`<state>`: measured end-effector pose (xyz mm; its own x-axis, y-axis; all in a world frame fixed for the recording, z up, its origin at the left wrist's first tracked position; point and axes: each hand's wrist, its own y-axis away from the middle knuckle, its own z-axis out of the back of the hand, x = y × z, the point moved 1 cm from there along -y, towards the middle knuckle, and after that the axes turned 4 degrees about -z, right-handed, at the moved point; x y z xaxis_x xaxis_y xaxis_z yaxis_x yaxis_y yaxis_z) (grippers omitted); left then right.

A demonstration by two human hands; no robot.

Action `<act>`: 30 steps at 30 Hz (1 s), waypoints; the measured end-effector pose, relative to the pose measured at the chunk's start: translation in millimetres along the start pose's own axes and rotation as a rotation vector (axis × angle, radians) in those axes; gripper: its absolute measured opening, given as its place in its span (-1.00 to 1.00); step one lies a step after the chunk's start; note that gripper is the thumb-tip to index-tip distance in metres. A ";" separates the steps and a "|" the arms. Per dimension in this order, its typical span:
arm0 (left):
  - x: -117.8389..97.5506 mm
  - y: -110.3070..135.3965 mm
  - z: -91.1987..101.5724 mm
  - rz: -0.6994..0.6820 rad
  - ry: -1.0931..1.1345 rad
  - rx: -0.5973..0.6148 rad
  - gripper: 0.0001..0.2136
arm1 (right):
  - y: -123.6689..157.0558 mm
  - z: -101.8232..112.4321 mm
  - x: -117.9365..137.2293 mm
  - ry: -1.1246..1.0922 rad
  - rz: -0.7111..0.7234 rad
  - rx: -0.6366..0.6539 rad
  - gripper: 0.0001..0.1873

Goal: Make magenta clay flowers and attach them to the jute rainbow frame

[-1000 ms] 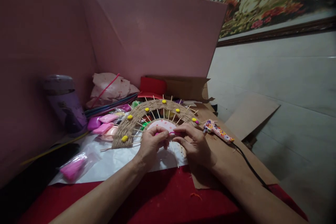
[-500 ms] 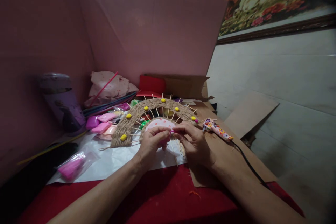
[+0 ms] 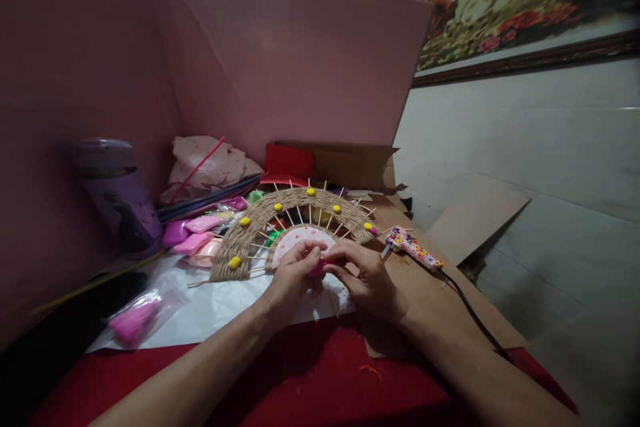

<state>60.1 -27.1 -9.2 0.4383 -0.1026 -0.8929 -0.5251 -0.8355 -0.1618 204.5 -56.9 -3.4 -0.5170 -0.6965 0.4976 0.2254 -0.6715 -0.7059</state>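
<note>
A half-round fan of jute twine (image 3: 295, 203) woven over wooden sticks lies on white paper (image 3: 220, 303), with yellow clay dots along its arc and a pink dotted centre (image 3: 300, 240). My left hand (image 3: 293, 280) and my right hand (image 3: 365, 277) meet just in front of that centre. Both pinch one small pink clay piece (image 3: 319, 269) between their fingertips. Most of the piece is hidden by the fingers.
A flower-patterned glue gun (image 3: 413, 248) with a black cord lies on brown cardboard (image 3: 435, 293) to the right. Pink clay packets (image 3: 197, 233), a bagged pink lump (image 3: 133, 320) and a purple bottle (image 3: 120, 197) sit left. A pink board (image 3: 280, 60) stands behind.
Both hands have drawn slightly toward me and closer together, and the pink piece is now more covered by the fingers. The view has shifted a little.
</note>
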 end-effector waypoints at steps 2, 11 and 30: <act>-1.0 0.5 -0.9 0.003 0.005 0.014 -0.73 | 0.0 0.1 -0.3 0.010 -0.007 0.011 -0.92; -4.4 -4.2 5.7 -0.113 -0.042 -0.224 -0.71 | -1.2 4.7 -4.0 0.078 -0.132 -0.084 -0.92; 3.2 -4.0 4.5 0.055 -0.038 -0.125 -0.63 | 2.3 0.3 -2.2 -0.103 -0.018 -0.067 -0.76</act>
<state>60.2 -21.6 -13.3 0.3822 -0.1313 -0.9147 -0.4514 -0.8902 -0.0608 206.4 -56.9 -6.0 -0.4319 -0.7092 0.5573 0.1598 -0.6682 -0.7266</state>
